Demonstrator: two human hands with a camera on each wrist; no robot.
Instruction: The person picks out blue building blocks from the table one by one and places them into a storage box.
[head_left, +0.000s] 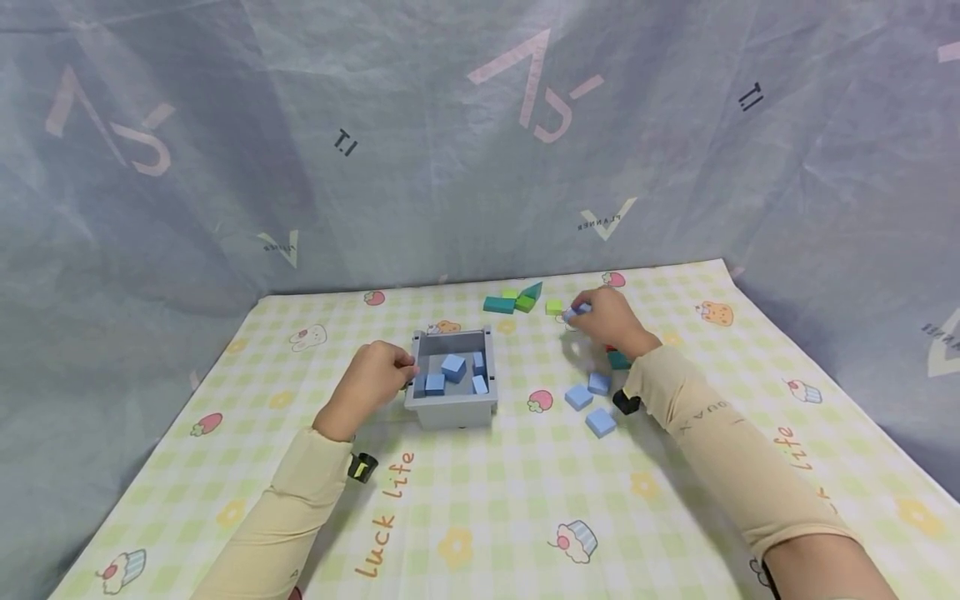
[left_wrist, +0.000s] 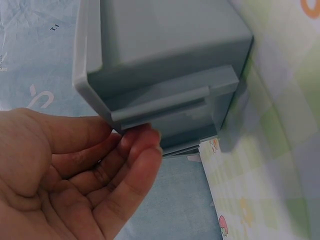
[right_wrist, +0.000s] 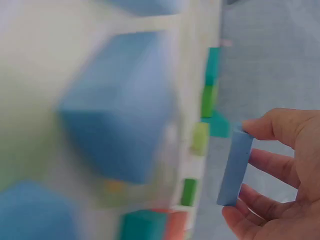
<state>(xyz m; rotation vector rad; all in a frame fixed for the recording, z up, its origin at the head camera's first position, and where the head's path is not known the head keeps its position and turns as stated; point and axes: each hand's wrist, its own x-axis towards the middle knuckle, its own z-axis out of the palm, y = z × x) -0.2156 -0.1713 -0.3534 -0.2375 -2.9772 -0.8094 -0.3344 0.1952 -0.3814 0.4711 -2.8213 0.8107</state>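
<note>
A grey plastic box (head_left: 454, 414) stands left of the table's middle with several blue blocks (head_left: 453, 367) inside. My left hand (head_left: 372, 379) pinches its left rim between thumb and curled fingers; the left wrist view shows the box's ridged side wall (left_wrist: 175, 100) close by. Over the far right part of the table, my right hand (head_left: 609, 319) grips a flat blue block (right_wrist: 235, 167) by its edges, thumb at one end and fingertips at the other. Nearer me lie 3 more blue blocks (head_left: 600, 422), one beside the right sleeve.
Teal and green blocks (head_left: 500, 305) lie in a group at the table's back, with a light green block (head_left: 554, 307) to their right. A teal block (head_left: 618, 360) and a bit of red show under the right wrist. The checked tablecloth (head_left: 525, 500) reaches back to a grey-blue curtain (head_left: 450, 167).
</note>
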